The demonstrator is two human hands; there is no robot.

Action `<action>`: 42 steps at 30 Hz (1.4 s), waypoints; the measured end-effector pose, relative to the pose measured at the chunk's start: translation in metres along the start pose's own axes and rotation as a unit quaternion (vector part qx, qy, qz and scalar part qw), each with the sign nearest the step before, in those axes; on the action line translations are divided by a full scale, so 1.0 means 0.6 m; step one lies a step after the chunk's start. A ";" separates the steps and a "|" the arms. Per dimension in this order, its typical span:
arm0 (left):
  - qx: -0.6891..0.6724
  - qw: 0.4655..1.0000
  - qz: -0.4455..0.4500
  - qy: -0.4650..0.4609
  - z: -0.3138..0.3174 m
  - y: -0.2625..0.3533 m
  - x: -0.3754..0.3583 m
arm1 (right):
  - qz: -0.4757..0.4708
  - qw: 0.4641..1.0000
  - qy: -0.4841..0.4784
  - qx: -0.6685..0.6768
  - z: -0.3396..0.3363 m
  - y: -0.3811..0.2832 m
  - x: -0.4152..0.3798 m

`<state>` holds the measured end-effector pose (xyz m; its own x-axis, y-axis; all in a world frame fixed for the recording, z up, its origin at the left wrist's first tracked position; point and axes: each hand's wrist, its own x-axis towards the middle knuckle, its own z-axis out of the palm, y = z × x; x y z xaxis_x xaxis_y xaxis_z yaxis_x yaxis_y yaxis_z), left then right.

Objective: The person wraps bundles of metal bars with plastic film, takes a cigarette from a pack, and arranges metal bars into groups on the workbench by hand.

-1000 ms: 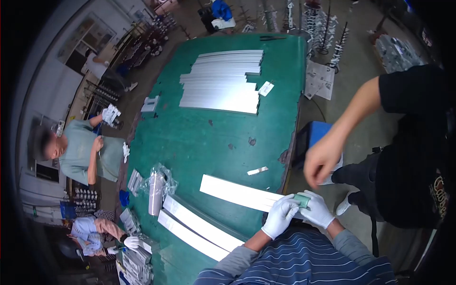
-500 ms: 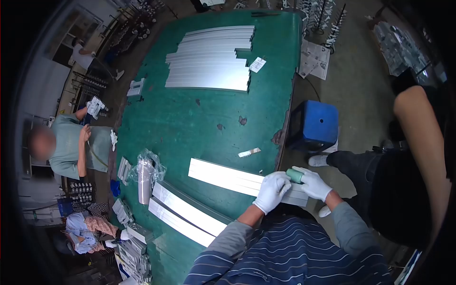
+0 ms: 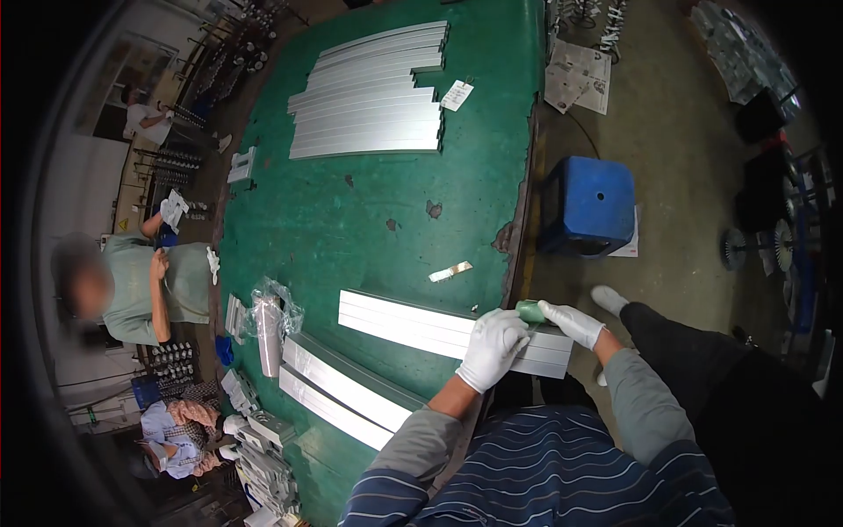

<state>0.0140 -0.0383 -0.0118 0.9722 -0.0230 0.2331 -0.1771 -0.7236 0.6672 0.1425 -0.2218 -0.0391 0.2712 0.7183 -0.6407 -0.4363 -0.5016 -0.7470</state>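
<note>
At the near right edge of the green table [image 3: 369, 220], both gloved hands meeting over the end of a long metal strip [image 3: 421, 327]. Left hand [image 3: 493, 348] pressed flat on the strip, fingers curled down at its end; right hand [image 3: 571, 322] pinching a small green block [image 3: 531, 310] against the strip's far edge, just beside the left fingertips. Strip's right end overhanging the table edge. Wide bare green surface beyond, between this strip and a stack of metal strips [image 3: 369, 114] far off, with only a small scrap [image 3: 450, 271] and worn patches between. Nearer and left, two more long strips [image 3: 342, 395] lying side by side, a clear plastic bag [image 3: 272, 321] just at their far end. Right of the table, open concrete floor, a blue stool [image 3: 590, 206] close by the edge, newspaper [image 3: 580, 77] farther off. Across the table at left, a seated person [image 3: 145, 290] with face blurred. Underside of the green block hidden by the fingers; lower corners of the view lost to darkness.
</note>
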 end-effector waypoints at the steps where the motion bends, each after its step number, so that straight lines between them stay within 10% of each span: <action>1: 0.007 1.000 0.007 0.001 0.000 0.001 0.000 | 0.012 1.000 0.007 0.007 -0.003 0.016 0.004; 30: 0.206 0.954 0.154 -0.157 -0.011 -0.011 -0.014 | -0.030 0.998 0.053 -0.002 -0.023 0.143 0.094; 35: 0.199 0.953 0.134 -0.184 -0.006 -0.012 -0.015 | 0.087 0.957 0.112 0.253 -0.002 0.160 0.081; 39: 0.191 0.959 0.149 -0.148 -0.007 -0.014 -0.023 | -0.020 0.903 0.036 0.428 0.059 0.300 0.049; 42: 0.188 0.958 0.161 -0.143 -0.002 -0.029 -0.012 | -0.044 0.862 0.283 0.418 0.176 0.399 0.071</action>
<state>0.0099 -0.0247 -0.0239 0.8877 -0.4370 0.1447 -0.4603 -0.8431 0.2779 -0.0410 -0.2605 -0.2267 0.6063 0.2675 -0.7489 -0.7948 0.2353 -0.5594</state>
